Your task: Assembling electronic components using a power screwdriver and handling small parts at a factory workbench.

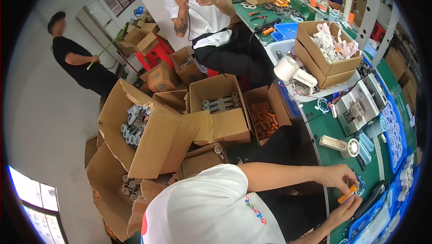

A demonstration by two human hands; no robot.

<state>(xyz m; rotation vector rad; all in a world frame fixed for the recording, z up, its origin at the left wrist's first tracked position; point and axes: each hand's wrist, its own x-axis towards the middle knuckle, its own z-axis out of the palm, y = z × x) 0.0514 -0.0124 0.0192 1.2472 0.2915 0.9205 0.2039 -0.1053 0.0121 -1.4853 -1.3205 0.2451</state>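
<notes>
The left hand and right hand pinched a small orange plastic piece in closed fingertips above the flat green table, perhaps to steady it. More orange bits sat in a brown cardboard box, maybe to stay together.

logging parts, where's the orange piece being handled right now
In the head view's lower right, the orange piece is held between the left hand and right hand, over the green table.

Orange piece, apparently plain
</notes>
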